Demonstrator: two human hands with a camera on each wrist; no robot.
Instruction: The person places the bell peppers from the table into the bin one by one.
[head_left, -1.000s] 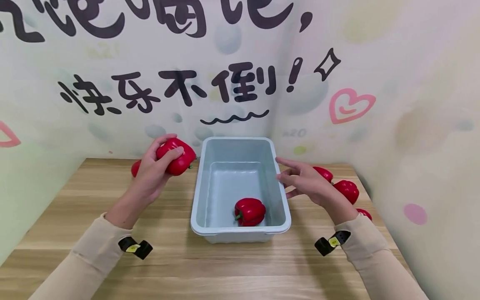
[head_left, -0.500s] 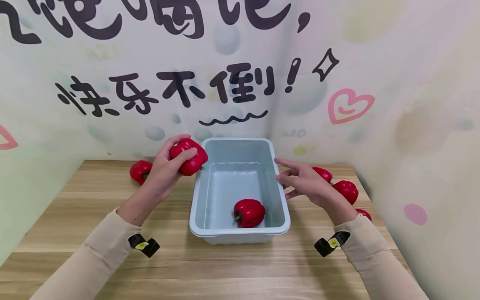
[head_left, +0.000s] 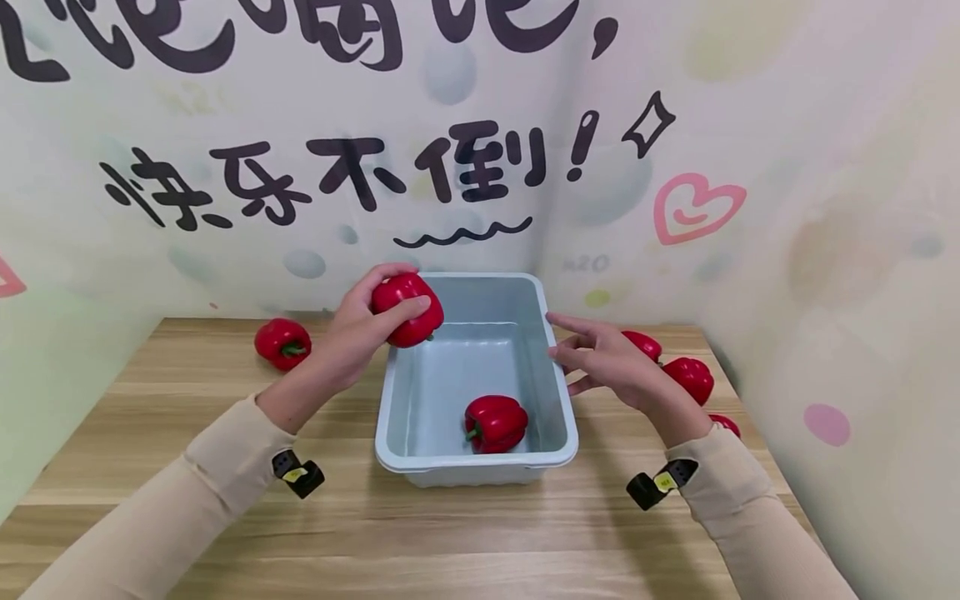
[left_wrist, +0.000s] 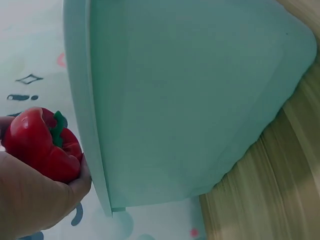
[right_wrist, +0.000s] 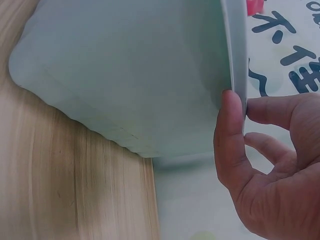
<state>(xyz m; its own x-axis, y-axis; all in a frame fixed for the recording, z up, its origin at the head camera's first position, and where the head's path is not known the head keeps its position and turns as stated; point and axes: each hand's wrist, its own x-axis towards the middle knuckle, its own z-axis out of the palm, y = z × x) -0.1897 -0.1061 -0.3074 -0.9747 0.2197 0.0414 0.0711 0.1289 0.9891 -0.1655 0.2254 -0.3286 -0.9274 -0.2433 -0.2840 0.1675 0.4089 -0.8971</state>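
Observation:
My left hand (head_left: 356, 329) grips a red bell pepper (head_left: 402, 292) with a green stem, raised over the left rim of a pale blue plastic bin (head_left: 472, 461). In the left wrist view the held bell pepper (left_wrist: 37, 145) shows its stem, with the thumb along its side near the bin's rim. At the bin's right side, my right hand (head_left: 611, 362) pinches the rim; the right wrist view has its fingers (right_wrist: 230, 135) on both sides of that edge. Another red bell pepper (head_left: 497, 427) lies on the bin's floor toward the near end.
A single red bell pepper (head_left: 282, 343) sits at the table's back left. On the right, behind my right arm, lie more red peppers (head_left: 690, 381), partly hidden. A printed cloth wall (head_left: 600, 208) rises right behind the wooden table (head_left: 435, 542).
My left hand has carried the bell pepper rightward, from beside the bin to over its left rim. The pepper at back left is now uncovered. My right hand stays at the rim.

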